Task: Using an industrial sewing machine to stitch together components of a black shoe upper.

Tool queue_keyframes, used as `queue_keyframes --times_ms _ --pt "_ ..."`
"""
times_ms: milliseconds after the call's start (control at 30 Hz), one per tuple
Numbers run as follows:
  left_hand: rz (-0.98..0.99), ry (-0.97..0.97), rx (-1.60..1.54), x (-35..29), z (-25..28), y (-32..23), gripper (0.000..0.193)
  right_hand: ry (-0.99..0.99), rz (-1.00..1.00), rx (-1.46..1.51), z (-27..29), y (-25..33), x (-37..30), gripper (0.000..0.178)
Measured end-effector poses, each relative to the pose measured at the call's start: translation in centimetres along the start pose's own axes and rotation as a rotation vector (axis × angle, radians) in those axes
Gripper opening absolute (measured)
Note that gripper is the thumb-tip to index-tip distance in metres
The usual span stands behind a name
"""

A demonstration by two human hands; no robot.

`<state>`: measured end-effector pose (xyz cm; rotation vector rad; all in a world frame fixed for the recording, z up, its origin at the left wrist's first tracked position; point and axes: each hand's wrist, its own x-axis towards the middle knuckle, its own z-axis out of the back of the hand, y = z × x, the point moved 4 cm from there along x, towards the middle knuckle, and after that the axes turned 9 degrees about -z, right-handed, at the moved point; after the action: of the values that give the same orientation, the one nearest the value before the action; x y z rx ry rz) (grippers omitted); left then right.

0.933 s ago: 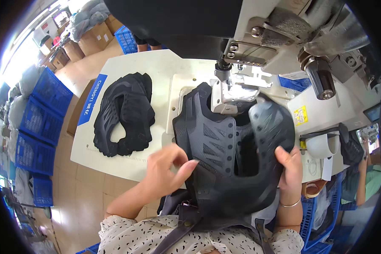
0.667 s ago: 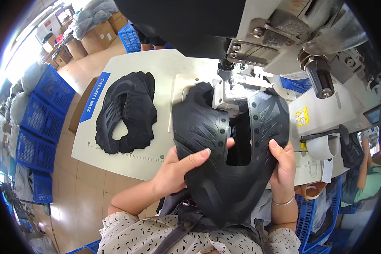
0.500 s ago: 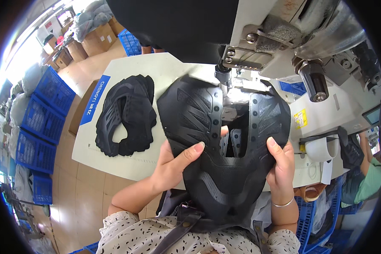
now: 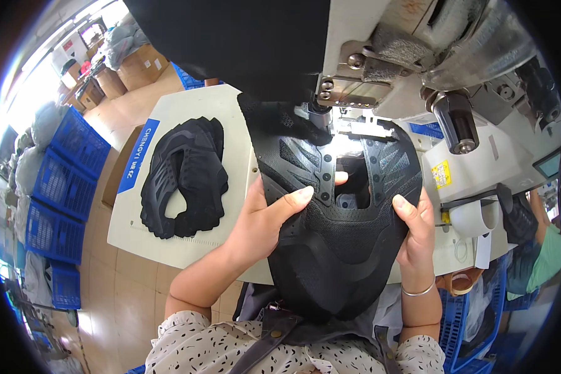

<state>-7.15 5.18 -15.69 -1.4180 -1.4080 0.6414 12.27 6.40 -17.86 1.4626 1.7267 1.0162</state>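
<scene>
A black shoe upper (image 4: 336, 249) is stretched between my two hands, its toe end toward my body and its laced opening facing the sewing machine. My left hand (image 4: 271, 218) grips its left edge, thumb on top and a fingertip showing through the opening. On the right edge, my right hand (image 4: 416, 221) pinches it with the thumb above and fingers mostly hidden beneath. The far left flap runs up under the machine's head (image 4: 349, 81), near the lit presser and needle area (image 4: 361, 128). Grey eyelet strips (image 4: 326, 177) line the opening.
A stack of similar black uppers (image 4: 184, 177) lies on the pale machine table (image 4: 128, 224) to the left. A metal cylinder (image 4: 458, 128) hangs at the right, above a white cup-shaped part (image 4: 474, 218). Blue crates (image 4: 62, 181) stand at far left; another person's green sleeve (image 4: 545, 265) shows at right.
Still held by both hands, the upper has moved forward under the machine's head. Its left flap now reaches farther beneath the dark housing, and the opening looks narrower and shorter.
</scene>
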Motion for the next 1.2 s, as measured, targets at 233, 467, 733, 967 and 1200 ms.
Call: queue_keyframes --times_ms 233,467,733,967,1200 --pt "-0.013 0.014 -0.058 -0.2 -0.3 0.4 0.028 -0.012 0.021 0.027 0.2 0.0 -0.4 0.035" --pt "-0.058 -0.015 0.005 -0.7 -0.5 1.1 0.026 0.011 0.026 -0.007 0.7 0.2 -0.4 0.037" --pt "0.007 -0.128 0.216 -3.1 -0.6 2.0 0.021 -0.054 0.039 -0.169 0.5 -0.3 -2.3 0.032" --pt "-0.025 -0.127 0.243 -0.8 -0.2 1.6 0.02 -0.039 0.041 -0.156 0.5 -0.2 -0.4 0.025" --pt "0.008 -0.151 0.139 1.7 0.9 1.4 0.017 0.005 0.059 -0.12 0.1 0.2 1.8 0.023"
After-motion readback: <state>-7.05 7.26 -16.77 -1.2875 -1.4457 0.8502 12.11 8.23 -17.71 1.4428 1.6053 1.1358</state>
